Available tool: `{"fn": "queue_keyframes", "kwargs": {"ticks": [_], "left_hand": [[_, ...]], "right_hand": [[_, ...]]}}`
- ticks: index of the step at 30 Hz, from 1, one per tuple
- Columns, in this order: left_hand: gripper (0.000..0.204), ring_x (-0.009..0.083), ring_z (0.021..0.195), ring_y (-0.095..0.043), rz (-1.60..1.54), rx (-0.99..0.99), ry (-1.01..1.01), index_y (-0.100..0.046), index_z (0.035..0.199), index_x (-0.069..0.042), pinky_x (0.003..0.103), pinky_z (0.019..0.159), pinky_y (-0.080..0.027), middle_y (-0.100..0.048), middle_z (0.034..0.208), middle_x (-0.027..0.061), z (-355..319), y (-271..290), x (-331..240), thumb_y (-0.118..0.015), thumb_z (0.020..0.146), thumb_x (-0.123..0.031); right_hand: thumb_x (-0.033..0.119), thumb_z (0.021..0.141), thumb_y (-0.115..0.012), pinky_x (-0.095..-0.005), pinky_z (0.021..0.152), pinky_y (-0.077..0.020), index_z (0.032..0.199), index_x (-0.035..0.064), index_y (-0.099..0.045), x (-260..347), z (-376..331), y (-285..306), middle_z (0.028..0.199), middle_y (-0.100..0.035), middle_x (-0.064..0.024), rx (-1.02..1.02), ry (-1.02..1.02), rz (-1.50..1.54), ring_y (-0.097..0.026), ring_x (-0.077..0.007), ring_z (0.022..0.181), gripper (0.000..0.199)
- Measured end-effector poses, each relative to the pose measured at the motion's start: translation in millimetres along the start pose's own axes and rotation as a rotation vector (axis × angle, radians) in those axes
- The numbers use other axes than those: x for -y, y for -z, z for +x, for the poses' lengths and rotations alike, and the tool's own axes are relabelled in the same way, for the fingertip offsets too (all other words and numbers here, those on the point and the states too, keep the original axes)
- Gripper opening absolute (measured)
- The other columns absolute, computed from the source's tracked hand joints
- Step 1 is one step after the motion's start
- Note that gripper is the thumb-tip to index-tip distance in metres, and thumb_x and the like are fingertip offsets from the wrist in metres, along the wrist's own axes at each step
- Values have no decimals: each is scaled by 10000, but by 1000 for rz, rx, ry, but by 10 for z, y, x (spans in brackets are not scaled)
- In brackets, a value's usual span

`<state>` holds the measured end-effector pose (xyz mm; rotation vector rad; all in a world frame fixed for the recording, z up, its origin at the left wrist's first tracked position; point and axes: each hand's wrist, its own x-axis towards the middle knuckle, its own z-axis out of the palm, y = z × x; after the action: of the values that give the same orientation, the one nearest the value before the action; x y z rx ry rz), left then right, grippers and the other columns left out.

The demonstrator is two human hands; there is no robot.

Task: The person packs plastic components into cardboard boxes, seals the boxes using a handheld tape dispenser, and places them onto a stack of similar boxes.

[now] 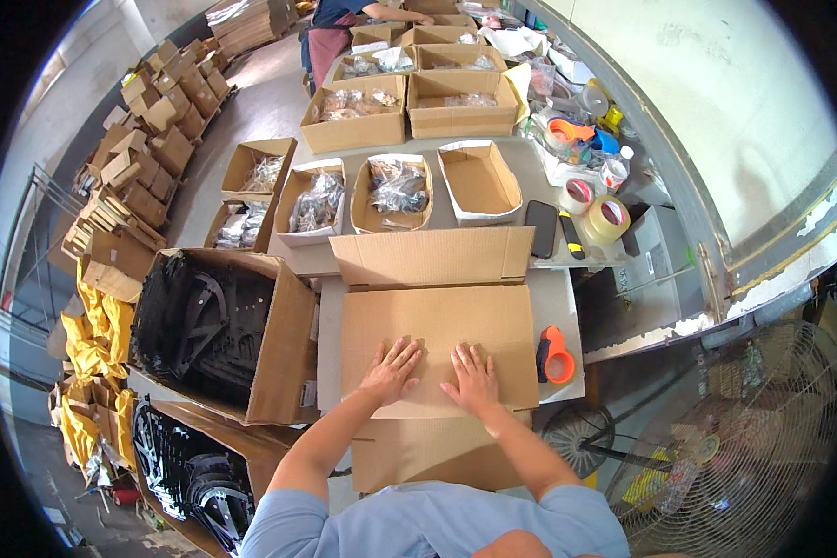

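Note:
A brown cardboard box (437,321) lies on the table in front of me. Its far flap (437,257) stands raised, and its near flap (432,456) reaches over the table's front edge towards my body. My left hand (391,372) rests flat on the cardboard, fingers spread, left of the middle. Level with it on the right, my right hand (474,379) also lies palm down with its fingers apart. Neither holds anything. An orange tape dispenser (558,361) lies on the table just right of the box.
Left stand big cartons of black plastic parts (214,316). Beyond the box are small open boxes of bagged parts (316,200), a phone (541,230), a utility knife (571,237) and tape rolls (607,219). A caged fan (716,446) is at right; a co-worker (330,37) stands far off.

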<state>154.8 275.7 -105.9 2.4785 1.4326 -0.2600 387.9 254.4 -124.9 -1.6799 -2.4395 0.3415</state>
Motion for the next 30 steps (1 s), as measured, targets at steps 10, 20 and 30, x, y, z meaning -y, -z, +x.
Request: {"fn": "queue_keyframes", "kwargs": {"ticks": [10, 20, 30], "left_hand": [[627, 223, 1442, -60, -43, -11, 31, -222, 1480, -198, 496, 1158, -79, -145, 1555, -25, 7, -147, 42, -361, 949, -499], [585, 212, 1436, -97, -75, -45, 27, -236, 1477, -206, 472, 1154, -105, -147, 1556, -37, 17, -190, 89, -332, 965, -473], [560, 224, 1429, -126, -117, -177, -38, -266, 1465, -187, 494, 1144, -133, -202, 1541, -27, 23, -270, 105, -356, 966, -426]], "right_hand": [[192, 865, -563, -491, 880, -427, 1098, 39, -581, -1362, -264, 29, 1110, -518, -268, -144, -754, 39, -514, -423, 1022, 279], [79, 635, -722, -465, 919, -404, 1196, 17, -383, -1031, 254, 1052, 1089, -496, -244, -423, -518, 275, -489, -426, 1027, 658], [213, 770, -604, -426, 825, -494, 1105, 71, -638, 332, 1619, 606, 1049, -639, -201, -129, -175, 383, -615, -367, 969, 366]]}}
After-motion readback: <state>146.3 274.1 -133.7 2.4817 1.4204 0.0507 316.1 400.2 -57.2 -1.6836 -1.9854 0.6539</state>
